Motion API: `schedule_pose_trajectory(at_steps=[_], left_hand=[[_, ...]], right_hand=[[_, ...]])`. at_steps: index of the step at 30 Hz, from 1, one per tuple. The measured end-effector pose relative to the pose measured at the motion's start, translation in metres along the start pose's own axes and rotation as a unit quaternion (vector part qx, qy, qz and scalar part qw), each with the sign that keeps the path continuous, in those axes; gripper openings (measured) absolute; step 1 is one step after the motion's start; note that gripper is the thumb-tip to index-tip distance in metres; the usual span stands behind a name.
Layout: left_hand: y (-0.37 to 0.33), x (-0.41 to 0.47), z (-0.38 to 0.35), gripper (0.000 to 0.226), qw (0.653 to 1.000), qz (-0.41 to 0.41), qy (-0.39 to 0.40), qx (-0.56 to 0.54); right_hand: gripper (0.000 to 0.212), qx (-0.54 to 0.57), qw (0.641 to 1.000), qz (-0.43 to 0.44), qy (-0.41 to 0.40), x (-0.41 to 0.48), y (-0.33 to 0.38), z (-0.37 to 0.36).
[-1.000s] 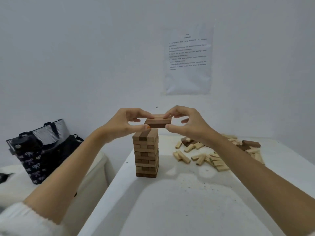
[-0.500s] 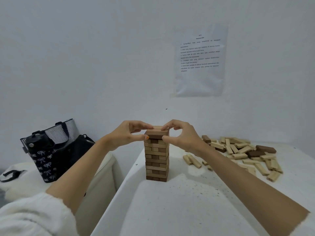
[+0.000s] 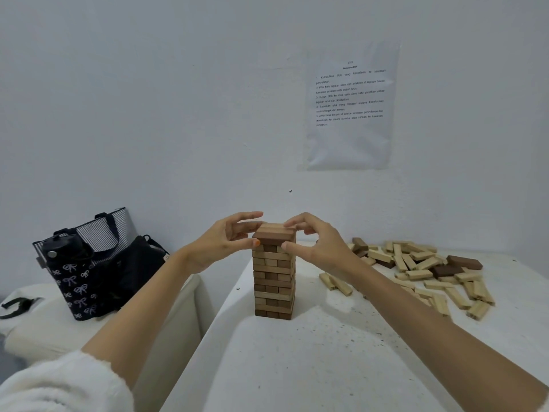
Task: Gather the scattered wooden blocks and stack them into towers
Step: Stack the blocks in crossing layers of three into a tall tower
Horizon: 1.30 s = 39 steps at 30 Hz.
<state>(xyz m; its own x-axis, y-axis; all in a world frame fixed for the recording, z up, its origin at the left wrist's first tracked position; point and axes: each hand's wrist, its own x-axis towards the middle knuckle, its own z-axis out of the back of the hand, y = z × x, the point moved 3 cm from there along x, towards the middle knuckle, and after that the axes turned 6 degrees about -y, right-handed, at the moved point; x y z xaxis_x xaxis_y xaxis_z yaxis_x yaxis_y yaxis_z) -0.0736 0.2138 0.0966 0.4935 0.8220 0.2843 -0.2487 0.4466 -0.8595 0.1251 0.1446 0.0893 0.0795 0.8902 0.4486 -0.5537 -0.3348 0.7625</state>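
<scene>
Squarely atop the tower (image 3: pixel 273 281), the left hand (image 3: pixel 217 248) thumbs the top blocks (image 3: pixel 274 236), fingers loosely apart; the right hand (image 3: pixel 320 245) pinches them. Loose blocks (image 3: pixel 421 272) lie at three o'clock.

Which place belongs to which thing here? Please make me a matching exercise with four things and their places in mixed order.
Things:
1. block tower
2. loose blocks
3. bow-print bag
4. printed sheet

Places:
A. on the wall
B. scattered on the right part of the table
C. on the white surface left of the table
D. upright, near the table's left edge

Pairs: 1-D, 2-B, 3-C, 4-A
</scene>
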Motion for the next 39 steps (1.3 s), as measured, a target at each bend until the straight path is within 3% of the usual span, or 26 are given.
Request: schedule_pose_trajectory(at_steps=[3, 7, 10, 13, 20, 26, 39], left_hand=[[0.005, -0.003, -0.003, 0.072, 0.999, 0.025, -0.038, 0.007], [0.006, -0.01, -0.011, 0.061, 0.973, 0.058, -0.153, -0.163], [0.003, -0.017, -0.028, 0.058, 0.955, 0.087, -0.196, -0.204], [0.001, -0.018, -0.046, 0.065, 0.951, 0.112, -0.19, -0.219], [0.001, -0.015, -0.056, 0.074, 0.946, 0.146, -0.203, -0.205], [-0.006, -0.016, -0.064, 0.055, 0.953, 0.137, -0.195, -0.188], [-0.007, -0.016, -0.068, 0.053, 0.95, 0.137, -0.206, -0.19]], right_hand=[[0.051, 0.054, 0.998, -0.036, 0.003, -0.009, 0.0, -0.004], [0.048, 0.151, 0.982, -0.099, -0.054, -0.015, 0.0, -0.013], [0.055, 0.203, 0.964, -0.162, -0.048, -0.014, 0.002, -0.034], [0.071, 0.241, 0.947, -0.207, -0.049, -0.011, 0.008, -0.053], [0.063, 0.271, 0.938, -0.207, -0.061, -0.006, 0.013, -0.06], [0.064, 0.269, 0.936, -0.218, -0.061, -0.005, 0.011, -0.062], [0.072, 0.277, 0.934, -0.214, -0.069, -0.007, 0.01, -0.066]])
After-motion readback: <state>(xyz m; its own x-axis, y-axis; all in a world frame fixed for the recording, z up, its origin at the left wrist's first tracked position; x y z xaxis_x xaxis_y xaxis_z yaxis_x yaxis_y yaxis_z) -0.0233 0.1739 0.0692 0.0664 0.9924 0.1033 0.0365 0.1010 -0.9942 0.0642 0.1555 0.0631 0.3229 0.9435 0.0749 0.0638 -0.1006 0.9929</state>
